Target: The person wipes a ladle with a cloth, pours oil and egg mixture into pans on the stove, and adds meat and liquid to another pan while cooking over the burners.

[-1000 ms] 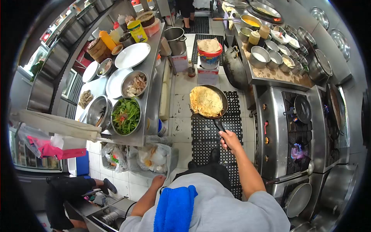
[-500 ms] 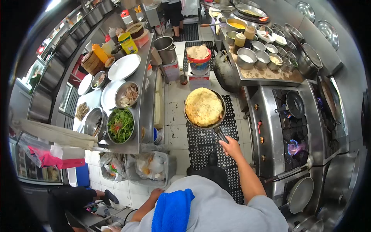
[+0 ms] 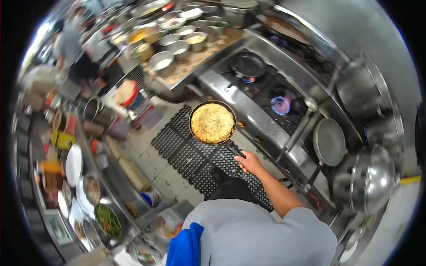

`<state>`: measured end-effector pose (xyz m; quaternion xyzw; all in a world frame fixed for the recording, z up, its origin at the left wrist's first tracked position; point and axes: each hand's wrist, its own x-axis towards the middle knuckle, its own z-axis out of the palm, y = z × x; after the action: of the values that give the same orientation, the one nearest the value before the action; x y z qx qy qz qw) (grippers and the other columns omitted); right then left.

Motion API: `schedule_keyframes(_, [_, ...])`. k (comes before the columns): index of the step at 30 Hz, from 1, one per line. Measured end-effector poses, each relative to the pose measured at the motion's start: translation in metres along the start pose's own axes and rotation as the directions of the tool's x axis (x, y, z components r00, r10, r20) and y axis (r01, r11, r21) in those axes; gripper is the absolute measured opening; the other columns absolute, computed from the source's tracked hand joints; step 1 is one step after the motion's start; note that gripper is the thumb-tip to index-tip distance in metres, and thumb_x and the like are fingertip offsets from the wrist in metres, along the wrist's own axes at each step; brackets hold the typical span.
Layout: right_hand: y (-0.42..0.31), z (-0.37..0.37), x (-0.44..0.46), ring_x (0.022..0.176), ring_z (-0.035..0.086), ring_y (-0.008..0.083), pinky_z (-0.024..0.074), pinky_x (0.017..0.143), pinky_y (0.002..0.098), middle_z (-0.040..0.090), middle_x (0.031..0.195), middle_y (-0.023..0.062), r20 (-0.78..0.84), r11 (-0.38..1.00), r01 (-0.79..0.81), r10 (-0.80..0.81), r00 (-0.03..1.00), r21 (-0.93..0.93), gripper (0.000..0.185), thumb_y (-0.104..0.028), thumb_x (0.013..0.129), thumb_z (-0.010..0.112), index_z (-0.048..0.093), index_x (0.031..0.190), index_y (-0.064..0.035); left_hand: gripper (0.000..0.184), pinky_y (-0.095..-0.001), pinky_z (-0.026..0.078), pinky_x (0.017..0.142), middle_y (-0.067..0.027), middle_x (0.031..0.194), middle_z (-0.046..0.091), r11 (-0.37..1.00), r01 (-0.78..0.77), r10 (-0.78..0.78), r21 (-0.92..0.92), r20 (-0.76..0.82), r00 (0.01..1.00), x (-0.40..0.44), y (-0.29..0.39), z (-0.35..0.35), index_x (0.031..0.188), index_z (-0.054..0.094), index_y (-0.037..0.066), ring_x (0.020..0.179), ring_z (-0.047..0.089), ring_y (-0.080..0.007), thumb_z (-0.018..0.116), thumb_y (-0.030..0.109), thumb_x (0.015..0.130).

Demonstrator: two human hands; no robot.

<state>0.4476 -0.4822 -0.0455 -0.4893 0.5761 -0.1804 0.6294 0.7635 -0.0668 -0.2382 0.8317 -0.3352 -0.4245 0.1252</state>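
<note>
My right hand (image 3: 251,162) is wrapped round the black handle of a frying pan (image 3: 232,138), held out in front of me above the floor mat. A round golden omelette (image 3: 213,123) fills the pan almost to its rim. My left hand (image 3: 178,228) hangs low by my side, mostly hidden by my body and the blue towel (image 3: 183,248); its fingers cannot be made out. To the right of the pan runs the stove (image 3: 259,128), where a bare burner burns with a blue flame (image 3: 280,105).
A second black pan (image 3: 249,64) stands over a flame. A grey pan (image 3: 329,142) and large pots (image 3: 364,179) are at the right. Steel bowls (image 3: 162,64) crowd the far counter. A bucket (image 3: 133,98) stands on the floor; another person (image 3: 73,48) is farther back.
My view and body have turned right towards the stove. The frying pan has come with my right hand, nearer the stove's front edge, the omelette still inside.
</note>
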Motion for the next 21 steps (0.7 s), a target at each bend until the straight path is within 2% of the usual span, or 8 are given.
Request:
schedule_keyframes(3, [0.011,-0.048,0.013,0.038,0.045,0.0091,0.0355,0.036,0.0242,0.052,0.055,0.0022,-0.21,0.999,-0.033,0.031,0.977,-0.006,0.031,-0.026,0.082,0.062,0.057,0.1,-0.0014,0.034,-0.039,0.046,0.077,-0.0193,0.094,0.063,0.995,-0.05,0.044,0.088,0.063,0.997,0.031,0.006,-0.009,0.092,0.064,0.004,0.088,0.06,-0.0338,0.048,0.032,0.083])
schedule_keyframes(5, [0.009,-0.069,0.025,0.037,0.045,0.0098,0.0363,0.035,0.0256,0.05,0.053,0.0027,-0.392,0.997,0.025,0.006,0.92,0.073,0.024,-0.025,0.082,0.061,0.055,0.084,-0.0025,0.034,-0.0392,0.046,0.077,-0.0195,0.094,0.063,0.991,-0.063,0.054,0.118,0.077,0.996,0.048,0.016,-0.02,0.092,0.064,0.004,0.088,0.059,-0.0343,0.048,0.032,0.083])
schedule_keyframes(8, [0.017,-0.099,0.057,0.037,0.046,0.0109,0.0362,0.035,0.0267,0.05,0.053,0.0028,-0.519,0.992,0.074,-0.009,0.855,0.105,0.024,-0.025,0.082,0.06,0.053,0.081,-0.0018,0.034,-0.0395,0.046,0.077,-0.0198,0.095,0.062,0.99,-0.056,0.048,0.128,0.059,0.997,0.074,0.046,-0.046,0.093,0.064,0.003,0.089,0.059,-0.0351,0.048,0.032,0.083])
schedule_keyframes(10, [0.02,-0.112,0.082,0.035,0.043,0.0108,0.0337,0.033,0.0253,0.05,0.053,0.0021,-0.629,0.963,0.124,0.054,0.776,0.237,0.022,-0.026,0.085,0.057,0.052,0.081,-0.0044,0.034,-0.0397,0.046,0.077,-0.0201,0.095,0.062,0.992,-0.045,0.041,0.117,0.034,0.999,0.091,0.069,-0.059,0.093,0.064,0.003,0.089,0.059,-0.0356,0.048,0.032,0.083])
schedule_keyframes(11, [0.02,-0.116,0.094,0.035,0.043,0.0108,0.0337,0.033,0.0253,0.05,0.053,0.0021,-0.628,0.963,0.122,0.059,0.776,0.241,0.022,-0.026,0.085,0.057,0.052,0.081,-0.0044,0.034,-0.0397,0.046,0.077,-0.0202,0.095,0.062,0.993,-0.038,0.036,0.112,0.026,0.999,0.099,0.079,-0.065,0.093,0.064,0.003,0.089,0.059,-0.0359,0.048,0.032,0.083])
schedule_keyframes(13, [0.018,-0.122,0.11,0.036,0.044,0.0112,0.034,0.033,0.0258,0.048,0.052,0.0022,-0.675,0.873,0.269,0.09,0.732,0.408,0.022,-0.027,0.086,0.056,0.052,0.081,-0.0056,0.034,-0.0398,0.045,0.077,-0.0203,0.095,0.062,0.993,-0.033,0.03,0.116,0.025,0.999,0.106,0.103,-0.074,0.093,0.064,0.003,0.089,0.059,-0.0361,0.048,0.031,0.082])
schedule_keyframes(15, [0.018,-0.124,0.125,0.037,0.045,0.0115,0.0346,0.033,0.0261,0.048,0.053,0.0024,-0.691,0.86,0.285,0.103,0.716,0.423,0.023,-0.029,0.087,0.055,0.052,0.083,-0.0058,0.038,-0.0402,0.045,0.078,-0.0212,0.094,0.062,0.997,-0.035,0.032,0.07,0.043,0.999,0.114,0.143,-0.087,0.093,0.064,0.002,0.09,0.058,-0.0366,0.048,0.035,0.082])
schedule_keyframes(21, [0.027,-0.12,0.154,0.038,0.047,0.0129,0.0363,0.034,0.0264,0.049,0.055,0.0038,-0.742,0.826,0.285,0.218,0.634,0.486,0.029,-0.034,0.089,0.051,0.05,0.091,-0.0053,0.03,-0.033,0.046,0.073,-0.0161,0.086,0.065,0.996,-0.069,0.073,-0.049,0.092,0.993,0.153,0.16,-0.101,0.094,0.064,0.003,0.082,0.062,-0.0239,0.056,0.029,0.083])
